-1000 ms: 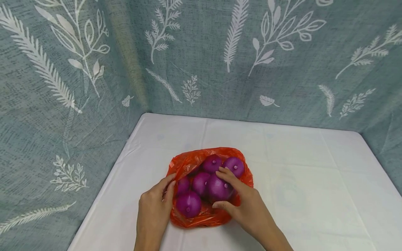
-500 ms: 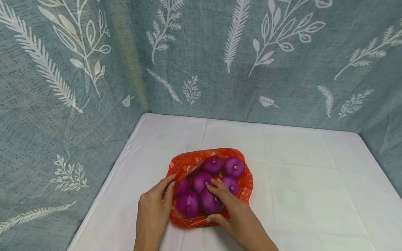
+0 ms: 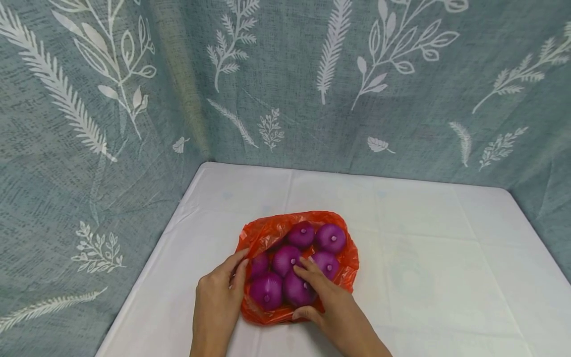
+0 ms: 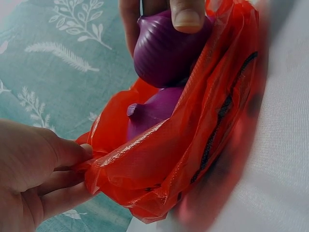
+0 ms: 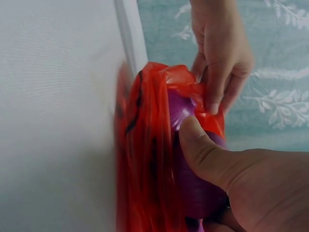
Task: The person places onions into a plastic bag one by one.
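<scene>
1. Head view: an orange-red plastic bag (image 3: 343, 270) lay open on the white table (image 3: 446, 277), at about 7 o'clock from the table's middle, with six purple onions in it. The right hand (image 3: 332, 302) had fingers and thumb curled round the near onion (image 3: 296, 290), whose stem nub pointed up toward the camera. The left hand (image 3: 218, 297) pinched the bag's rim at 9 o'clock. A neighbouring onion (image 3: 266, 291) sat touching at its left, nub up too.
2. Left wrist view: the left hand (image 4: 34, 169) had thumb and fingers clamped on a crumpled fold of the bag (image 4: 193, 145); the gripped onion (image 4: 166, 53) showed at 12 o'clock under a thumb.
3. Right wrist view: the right hand (image 5: 241, 188) was wrapped on the onion (image 5: 198, 193), thumb pressed across it; the left hand (image 5: 219, 53) pinched the bag (image 5: 145, 159) edge at 12 o'clock.
</scene>
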### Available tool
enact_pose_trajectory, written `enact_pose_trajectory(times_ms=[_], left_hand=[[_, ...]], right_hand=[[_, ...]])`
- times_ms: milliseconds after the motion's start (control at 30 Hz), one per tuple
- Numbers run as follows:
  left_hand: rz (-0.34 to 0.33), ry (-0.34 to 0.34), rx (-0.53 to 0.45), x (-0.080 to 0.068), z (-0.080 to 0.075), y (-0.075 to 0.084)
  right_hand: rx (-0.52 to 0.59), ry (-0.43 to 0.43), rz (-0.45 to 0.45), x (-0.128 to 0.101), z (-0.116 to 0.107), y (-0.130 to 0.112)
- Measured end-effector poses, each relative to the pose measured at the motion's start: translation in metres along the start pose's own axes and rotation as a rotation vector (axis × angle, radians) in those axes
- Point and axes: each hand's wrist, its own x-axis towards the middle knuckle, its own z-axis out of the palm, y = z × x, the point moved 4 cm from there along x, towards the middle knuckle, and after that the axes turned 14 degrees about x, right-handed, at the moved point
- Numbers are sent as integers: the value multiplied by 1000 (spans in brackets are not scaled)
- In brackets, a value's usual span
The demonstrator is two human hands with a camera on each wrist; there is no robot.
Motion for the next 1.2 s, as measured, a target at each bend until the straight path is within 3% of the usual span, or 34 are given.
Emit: enact_pose_trajectory(times_ms=[333, 700, 900, 1033, 1200], left_hand=[[0, -8, 5, 1, 0, 1], [29, 21, -2, 1, 1, 3], [38, 27, 2, 1, 2, 3], [42, 28, 7, 1, 2, 4], [31, 24, 18, -1, 0, 4]], right_hand=[[-47, -6, -14, -2, 6, 3], [-224, 6, -98, -2, 14, 10], [-264, -11, -124, -4, 13, 8], [-226, 29, -105, -5, 5, 8], [-161, 138, -102, -10, -11, 10]])
